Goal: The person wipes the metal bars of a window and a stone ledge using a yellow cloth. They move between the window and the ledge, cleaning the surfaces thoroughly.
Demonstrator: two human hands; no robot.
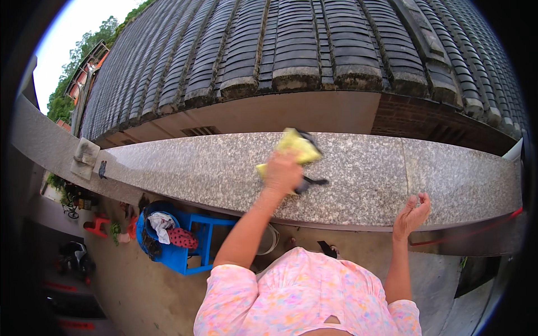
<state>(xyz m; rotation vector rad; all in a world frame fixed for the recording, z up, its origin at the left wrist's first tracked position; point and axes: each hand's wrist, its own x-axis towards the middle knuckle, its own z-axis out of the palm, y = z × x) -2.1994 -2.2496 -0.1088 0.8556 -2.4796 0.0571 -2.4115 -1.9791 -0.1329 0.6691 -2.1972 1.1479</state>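
Note:
A yellow cloth (309,152) with dark parts is gripped in my left hand (283,172), both blurred. It lies against the top of a speckled granite ledge (357,168), near the middle of its length. A dark strip sticks out from under the hand to the right. My right hand (412,214) is at the near edge of the ledge, close to a seam in the stone, with its fingers loosely curled and nothing in it.
Beyond the ledge is a grey tiled roof (298,46). Below its near side stand a blue plastic stool (204,239) and a blue basin (145,224) holding cloths. A small stone block (86,157) and a dark object (102,169) lie at the left.

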